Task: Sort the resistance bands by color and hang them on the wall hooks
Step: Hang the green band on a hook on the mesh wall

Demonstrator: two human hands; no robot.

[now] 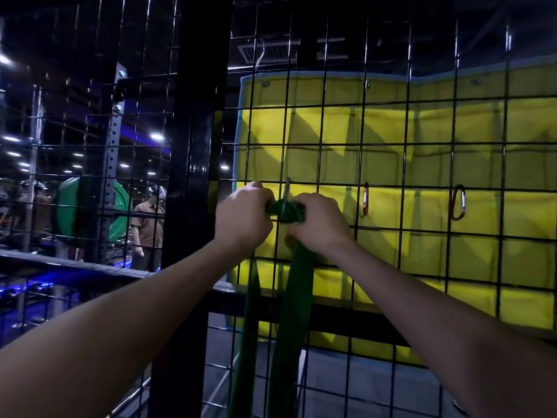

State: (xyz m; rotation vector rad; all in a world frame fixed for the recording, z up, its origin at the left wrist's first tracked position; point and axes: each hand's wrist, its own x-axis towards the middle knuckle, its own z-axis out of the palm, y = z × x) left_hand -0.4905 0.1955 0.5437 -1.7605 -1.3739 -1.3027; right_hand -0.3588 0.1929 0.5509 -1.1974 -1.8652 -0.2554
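Green band [291, 303] | left hand [242, 217] grip pinches its top; right hand [319, 223] likewise | at grid hook [286, 191]

Both hands are raised to a black wire grid panel [382, 146]. The left hand [242, 217] and right hand [318, 223] each grip the bunched top of a dark green flat rubber resistance band [291, 300] at a grey metal hook [286, 191] on the grid. The band's two strands hang straight down. A red carabiner [365, 199] and a silver-gated carabiner [458, 202] hang to the right, before a yellow padded mat [422, 128].
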